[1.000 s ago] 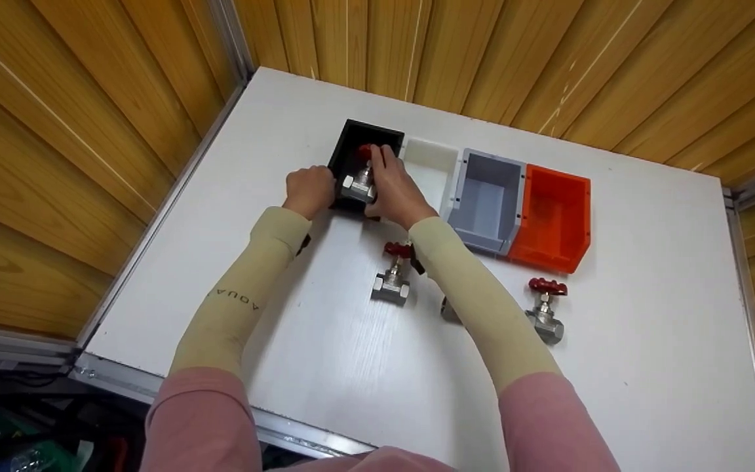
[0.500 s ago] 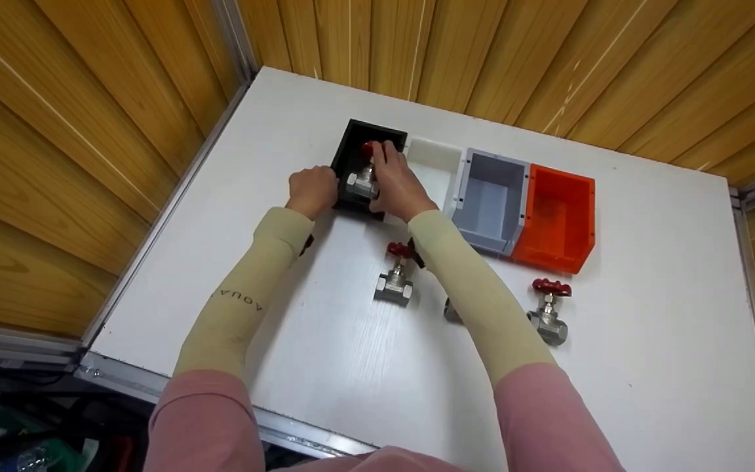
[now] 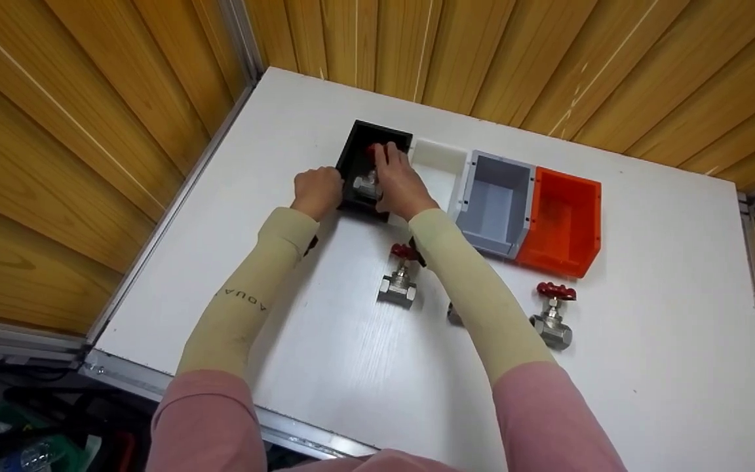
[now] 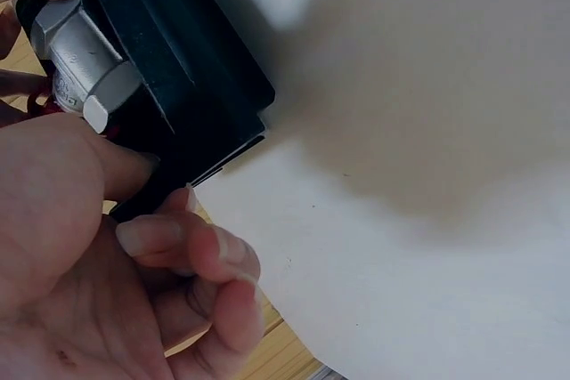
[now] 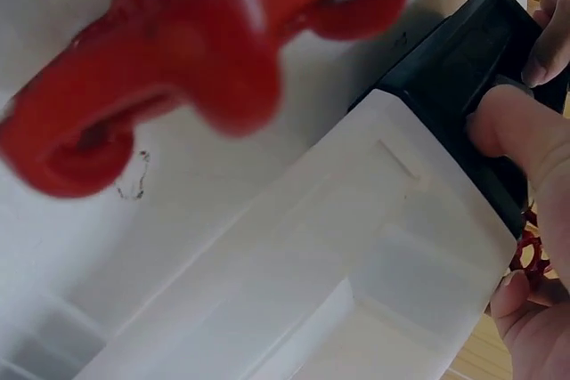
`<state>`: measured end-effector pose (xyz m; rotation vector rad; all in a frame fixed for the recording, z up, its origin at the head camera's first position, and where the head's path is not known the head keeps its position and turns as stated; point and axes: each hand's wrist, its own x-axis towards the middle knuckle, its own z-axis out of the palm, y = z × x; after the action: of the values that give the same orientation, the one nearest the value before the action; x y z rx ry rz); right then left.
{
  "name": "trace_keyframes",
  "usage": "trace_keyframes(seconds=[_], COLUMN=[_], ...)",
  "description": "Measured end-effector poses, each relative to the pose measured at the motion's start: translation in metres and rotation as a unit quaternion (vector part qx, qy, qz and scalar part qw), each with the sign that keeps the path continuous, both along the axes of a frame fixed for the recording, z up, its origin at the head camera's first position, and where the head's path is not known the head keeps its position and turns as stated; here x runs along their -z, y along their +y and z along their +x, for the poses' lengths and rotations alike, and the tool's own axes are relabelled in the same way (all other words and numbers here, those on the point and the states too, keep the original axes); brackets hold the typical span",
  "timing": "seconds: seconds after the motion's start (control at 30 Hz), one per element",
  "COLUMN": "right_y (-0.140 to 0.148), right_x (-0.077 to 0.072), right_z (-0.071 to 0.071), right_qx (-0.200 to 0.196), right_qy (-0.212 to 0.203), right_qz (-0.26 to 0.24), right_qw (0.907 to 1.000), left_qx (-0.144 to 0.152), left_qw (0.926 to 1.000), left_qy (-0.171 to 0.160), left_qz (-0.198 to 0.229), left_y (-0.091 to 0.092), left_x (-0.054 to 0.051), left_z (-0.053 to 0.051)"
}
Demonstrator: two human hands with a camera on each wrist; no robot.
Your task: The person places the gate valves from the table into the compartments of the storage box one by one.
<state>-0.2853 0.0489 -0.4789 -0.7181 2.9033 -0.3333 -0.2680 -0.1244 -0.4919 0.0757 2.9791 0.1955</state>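
While my left hand [image 3: 317,192] pinches the side wall of the black bin [image 3: 390,136], thumb inside and curled fingers outside, I would have it only steady the bin, not drag it away from the white bin [image 3: 440,159] beside it. The right hand [image 3: 400,183] has its grip pinching a valve [image 3: 368,187], which is inside the black bin with its red handwheel [image 3: 371,153] toward the far end and its steel body nearer me. From these views I cannot tell whether that body touches the bin floor, so I would move slowly, bear the weight through the body rather than the handwheel, and loosen only on firm support. A second valve [image 3: 398,286] lies on the table [image 3: 325,308], its own handwheel just beside my right wrist; I would lift that wrist well before drawing back, since a low forearm could knock it.
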Motion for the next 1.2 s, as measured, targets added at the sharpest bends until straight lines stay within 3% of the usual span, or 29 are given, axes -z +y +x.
trace_keyframes(seconds=[0.17, 0.37, 0.53, 0.8, 1.2], right_y=[-0.002, -0.002, -0.002, 0.001, -0.002], right_x=[0.001, 0.004, 0.005, 0.013, 0.016], right_z=[0.002, 0.004, 0.003, 0.006, 0.004], right_qx=[-0.004, -0.009, -0.009, -0.007, 0.006], right_qy=[0.023, 0.098, 0.112, 0.138, 0.123], right_qz=[0.054, 0.141, 0.133, 0.140, 0.131], right_qw=[0.9982, 0.9850, 0.9847, 0.9805, 0.9837], left_qx=[0.004, 0.020, 0.009, 0.010, 0.003], left_qw=[0.9999, 0.9998, 0.9999, 0.9999, 1.0000], left_qy=[-0.008, -0.008, 0.001, 0.003, 0.006], left_qz=[-0.006, -0.005, -0.009, 0.003, -0.005], left_y=[0.005, 0.013, 0.015, 0.016, 0.018], left_x=[0.001, -0.003, -0.006, -0.003, -0.004], left_z=[0.002, 0.002, 0.002, 0.001, 0.000])
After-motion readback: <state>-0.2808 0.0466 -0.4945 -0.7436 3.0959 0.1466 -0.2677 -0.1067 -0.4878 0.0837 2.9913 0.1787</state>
